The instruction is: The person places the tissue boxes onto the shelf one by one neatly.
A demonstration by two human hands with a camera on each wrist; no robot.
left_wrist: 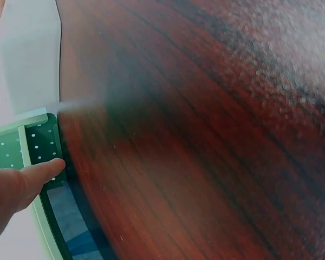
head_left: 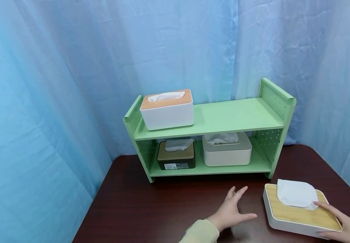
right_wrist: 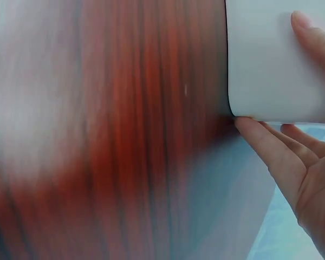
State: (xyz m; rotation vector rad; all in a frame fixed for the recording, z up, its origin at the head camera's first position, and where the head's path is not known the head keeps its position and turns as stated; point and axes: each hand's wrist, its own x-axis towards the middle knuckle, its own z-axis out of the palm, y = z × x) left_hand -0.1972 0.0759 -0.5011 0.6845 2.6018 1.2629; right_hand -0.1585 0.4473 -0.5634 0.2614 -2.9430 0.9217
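Note:
A white tissue box with a light wood lid lies on the table at the right, a white tissue standing out of its slot. My right hand grips its right end. In the right wrist view the thumb of my right hand lies along the white side, and the other fingers reach round the corner. Left of this box my left hand hovers above the table with fingers spread, touching nothing. Only part of my left hand shows in the left wrist view, with the box's side ahead of it.
A green two-tier shelf stands at the back. On top sits a white tissue box with an orange-tan lid. Below are a black tissue box and a grey-white one. Blue curtains hang behind the dark wood table.

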